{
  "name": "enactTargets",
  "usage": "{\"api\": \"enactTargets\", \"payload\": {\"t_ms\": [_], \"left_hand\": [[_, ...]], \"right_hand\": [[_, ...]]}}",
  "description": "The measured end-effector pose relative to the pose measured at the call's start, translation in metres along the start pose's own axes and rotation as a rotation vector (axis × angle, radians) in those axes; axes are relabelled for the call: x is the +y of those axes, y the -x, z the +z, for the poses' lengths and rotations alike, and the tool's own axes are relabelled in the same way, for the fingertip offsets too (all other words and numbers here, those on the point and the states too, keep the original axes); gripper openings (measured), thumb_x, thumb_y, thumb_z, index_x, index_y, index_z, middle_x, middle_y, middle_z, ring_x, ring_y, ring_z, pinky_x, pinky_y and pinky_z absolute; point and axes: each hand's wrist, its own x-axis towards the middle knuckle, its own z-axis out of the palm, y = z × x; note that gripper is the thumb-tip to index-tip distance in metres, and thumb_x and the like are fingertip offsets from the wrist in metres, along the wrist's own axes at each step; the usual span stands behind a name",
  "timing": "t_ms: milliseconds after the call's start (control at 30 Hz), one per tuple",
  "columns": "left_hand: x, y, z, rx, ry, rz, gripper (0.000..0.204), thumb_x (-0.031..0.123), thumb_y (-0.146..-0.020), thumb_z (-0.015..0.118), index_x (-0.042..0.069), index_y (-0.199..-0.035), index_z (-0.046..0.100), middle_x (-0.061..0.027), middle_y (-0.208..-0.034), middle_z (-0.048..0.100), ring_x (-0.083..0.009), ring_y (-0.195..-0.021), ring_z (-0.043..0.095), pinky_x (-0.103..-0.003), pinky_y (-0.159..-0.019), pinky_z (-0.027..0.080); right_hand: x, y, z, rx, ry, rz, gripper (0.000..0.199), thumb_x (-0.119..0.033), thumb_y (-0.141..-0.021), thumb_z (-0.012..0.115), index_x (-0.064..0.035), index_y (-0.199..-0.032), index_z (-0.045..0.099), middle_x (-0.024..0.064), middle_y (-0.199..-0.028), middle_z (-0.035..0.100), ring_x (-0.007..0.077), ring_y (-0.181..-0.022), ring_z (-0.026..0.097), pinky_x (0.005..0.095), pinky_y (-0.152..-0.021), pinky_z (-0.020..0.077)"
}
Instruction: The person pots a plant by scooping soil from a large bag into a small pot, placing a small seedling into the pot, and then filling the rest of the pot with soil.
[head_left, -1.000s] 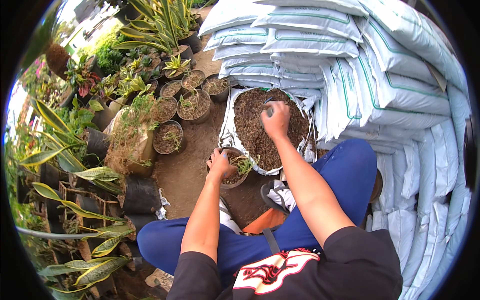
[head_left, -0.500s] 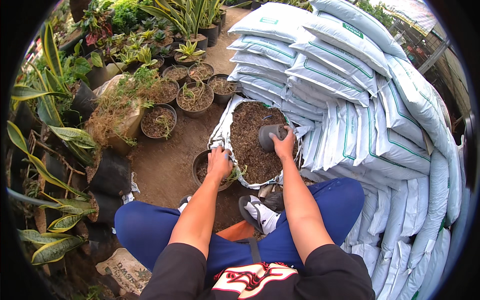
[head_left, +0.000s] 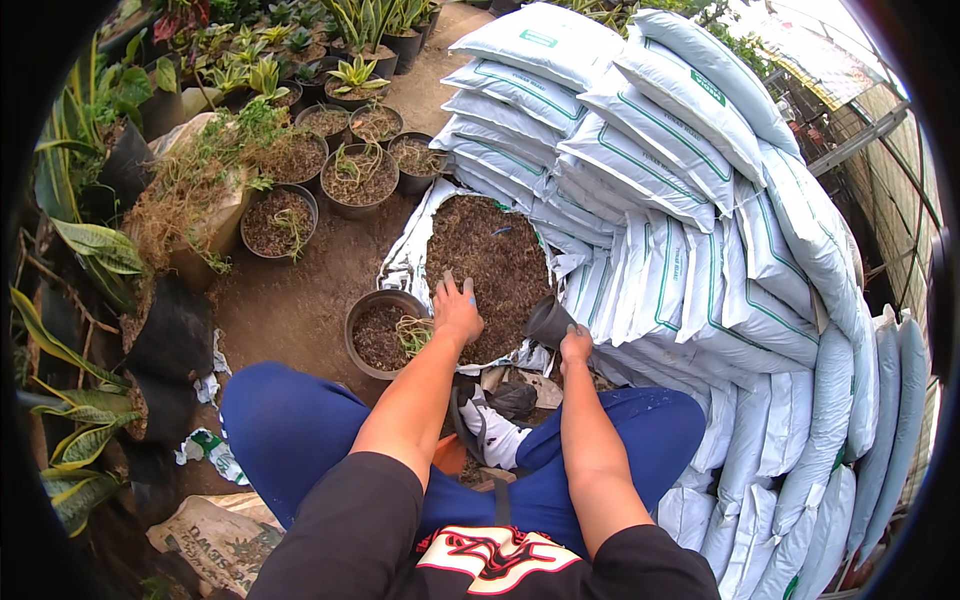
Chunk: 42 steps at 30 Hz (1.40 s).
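Observation:
I sit on the ground with my knees apart in blue trousers. My left hand point(head_left: 457, 312) lies flat with spread fingers at the near edge of an opened sack of dark soil point(head_left: 487, 262), just right of a black pot point(head_left: 383, 333) that holds soil and a small plant. My right hand point(head_left: 574, 346) grips a small dark cup point(head_left: 549, 322) at the sack's near right edge, its mouth tilted toward the soil.
A tall stack of white filled sacks point(head_left: 690, 190) rises on the right. Several black pots with plants point(head_left: 358, 172) stand beyond the soil. Leafy plants point(head_left: 85, 270) and black grow bags point(head_left: 172, 335) line the left. A shoe point(head_left: 492, 430) lies between my legs.
My right hand has drawn back from the middle of the soil heap to its near right edge with the cup. My left hand moved from the pot's rim onto the soil.

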Motion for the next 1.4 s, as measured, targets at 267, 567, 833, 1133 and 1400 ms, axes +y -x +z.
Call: {"api": "enactTargets", "payload": {"t_ms": [267, 567, 833, 1133, 1400], "left_hand": [[-0.011, -0.015, -0.004, 0.009, 0.035, -0.209, 0.100, 0.019, -0.083, 0.077, 0.016, -0.165, 0.020, -0.0266, -0.170, -0.002, -0.0434, -0.158, 0.009, -0.048, -0.127, 0.022], [-0.009, -0.022, 0.009, -0.257, -0.003, 0.059, 0.095, 0.038, -0.094, 0.071, 0.014, -0.167, 0.015, -0.0282, -0.171, 0.002, -0.0445, -0.158, 0.004, -0.050, -0.128, 0.020], [-0.010, -0.029, 0.012, -0.232, 0.083, 0.196, 0.078, 0.023, -0.096, 0.064, 0.010, -0.163, 0.025, -0.0258, -0.166, 0.026, -0.0416, -0.156, 0.022, -0.049, -0.126, 0.026], [0.039, -0.039, -0.030, 0.046, 0.328, -0.180, 0.054, 0.020, -0.091, 0.066, 0.005, -0.141, 0.055, -0.0211, -0.144, 0.056, -0.0411, -0.135, 0.052, -0.049, -0.113, 0.044], [0.040, -0.038, -0.031, -0.002, 0.522, -0.251, 0.050, 0.014, -0.091, 0.061, 0.004, -0.140, 0.057, -0.0216, -0.141, 0.060, -0.0390, -0.131, 0.057, -0.049, -0.110, 0.046]], "right_hand": [[-0.089, 0.067, 0.030, -0.013, 0.255, 0.097, 0.099, -0.052, -0.082, 0.075, -0.0002, -0.157, 0.034, 0.0357, -0.150, 0.043, 0.0508, -0.131, 0.053, 0.0507, -0.113, 0.0418], [-0.123, 0.102, 0.066, 0.017, 0.390, 0.156, 0.115, -0.047, -0.072, 0.086, -0.0010, -0.157, 0.024, 0.0345, -0.145, 0.040, 0.0489, -0.125, 0.057, 0.0504, -0.106, 0.0491], [-0.131, 0.099, 0.059, -0.004, 0.271, 0.007, 0.103, -0.040, -0.070, 0.090, -0.0066, -0.151, 0.035, 0.0297, -0.141, 0.045, 0.0474, -0.122, 0.058, 0.0515, -0.102, 0.0498], [-0.202, 0.128, 0.012, -0.002, 0.256, -0.631, 0.100, -0.017, -0.066, 0.092, -0.0097, -0.151, 0.040, 0.0239, -0.147, 0.042, 0.0458, -0.134, 0.047, 0.0490, -0.113, 0.0423], [-0.225, 0.134, -0.045, 0.109, 0.130, -0.809, 0.101, -0.020, -0.068, 0.094, -0.0123, -0.153, 0.039, 0.0225, -0.154, 0.038, 0.0427, -0.141, 0.042, 0.0474, -0.118, 0.0390]]}}
